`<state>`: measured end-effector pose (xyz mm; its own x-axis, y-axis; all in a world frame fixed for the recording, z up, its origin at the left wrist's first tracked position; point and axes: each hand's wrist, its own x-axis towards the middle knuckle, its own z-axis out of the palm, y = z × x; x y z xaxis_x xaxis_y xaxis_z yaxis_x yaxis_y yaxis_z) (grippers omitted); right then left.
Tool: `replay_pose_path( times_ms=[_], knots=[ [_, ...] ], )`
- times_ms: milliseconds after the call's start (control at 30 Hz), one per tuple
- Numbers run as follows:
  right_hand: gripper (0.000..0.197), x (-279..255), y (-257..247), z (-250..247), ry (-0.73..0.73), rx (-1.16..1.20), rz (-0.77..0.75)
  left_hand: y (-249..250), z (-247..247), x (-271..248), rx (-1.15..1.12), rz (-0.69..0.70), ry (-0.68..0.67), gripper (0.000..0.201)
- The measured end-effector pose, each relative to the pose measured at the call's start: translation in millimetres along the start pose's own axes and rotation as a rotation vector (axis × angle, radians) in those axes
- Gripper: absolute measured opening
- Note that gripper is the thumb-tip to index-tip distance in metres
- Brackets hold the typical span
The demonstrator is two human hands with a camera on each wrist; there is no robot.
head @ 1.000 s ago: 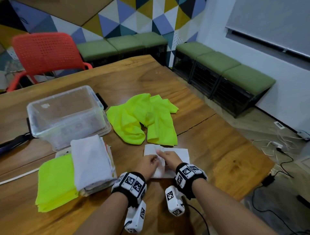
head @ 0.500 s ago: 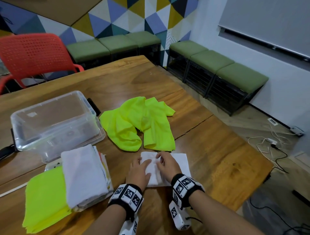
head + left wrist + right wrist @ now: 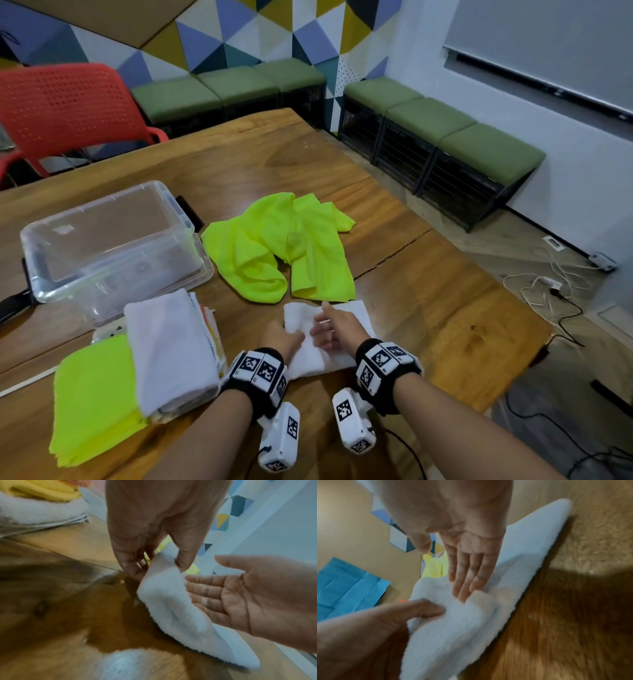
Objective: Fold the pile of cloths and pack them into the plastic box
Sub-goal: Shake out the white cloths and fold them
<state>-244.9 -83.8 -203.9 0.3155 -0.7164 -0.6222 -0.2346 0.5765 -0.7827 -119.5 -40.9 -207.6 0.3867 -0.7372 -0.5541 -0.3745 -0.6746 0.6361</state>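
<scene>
A small white cloth (image 3: 356,315) (image 3: 175,608) (image 3: 518,555) lies on the wooden table (image 3: 428,301) in front of me. My left hand (image 3: 281,337) (image 3: 154,555) pinches its left edge between thumb and fingers and lifts that side up. My right hand (image 3: 334,329) (image 3: 467,577) is flat with straight fingers, palm against the raised fold. Beyond it lie two crumpled neon-yellow cloths (image 3: 277,246). The clear plastic box (image 3: 102,240) stands at the left, nothing visible inside. A stack of folded cloths (image 3: 168,353), white on top of neon yellow (image 3: 92,397), sits near my left forearm.
A red chair (image 3: 65,109) stands behind the table's far left. Green benches (image 3: 442,126) line the walls. Cables (image 3: 548,287) trail on the floor to the right. The table's right edge is close to my right arm.
My left hand has taken the cloth's left edge and raised it. My right hand went from resting on the cloth to a flat open palm against the fold. The head view shifted slightly.
</scene>
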Motion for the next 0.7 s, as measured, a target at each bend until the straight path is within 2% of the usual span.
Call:
replay_pose_path(
  times_ms=[100,200,267,300,400,467,533,600,700],
  knots=[
    [0.044,-3,0,-1,-0.115,0.017,0.075,6,-2,-10,-0.033,0.056,0.070,0.032],
    [0.054,0,3,-6,-0.145,0.178,0.097,18,3,-16,-0.248,0.110,-0.001,0.024],
    [0.047,-10,-3,-15,-0.126,0.217,0.117,26,11,-16,-0.343,0.127,-0.074,0.022],
    [0.040,-12,-4,-20,-0.111,0.207,0.118,27,14,-15,-0.303,0.163,-0.092,0.019],
    [0.030,-12,0,-36,0.003,0.063,0.073,22,27,-8,-0.052,0.260,-0.047,0.016],
    [0.022,-10,6,-43,0.102,-0.036,0.055,16,32,-5,-0.005,0.195,0.024,0.023],
    [0.007,-5,17,-51,0.238,-0.124,0.004,14,35,-2,-0.029,0.101,0.031,0.045],
    [0.020,-2,25,-57,0.325,-0.190,-0.035,15,42,2,-0.104,0.041,-0.056,0.065],
    [0.023,-5,27,-57,0.339,-0.361,-0.101,15,55,5,-0.139,0.036,-0.103,0.061]
  ],
)
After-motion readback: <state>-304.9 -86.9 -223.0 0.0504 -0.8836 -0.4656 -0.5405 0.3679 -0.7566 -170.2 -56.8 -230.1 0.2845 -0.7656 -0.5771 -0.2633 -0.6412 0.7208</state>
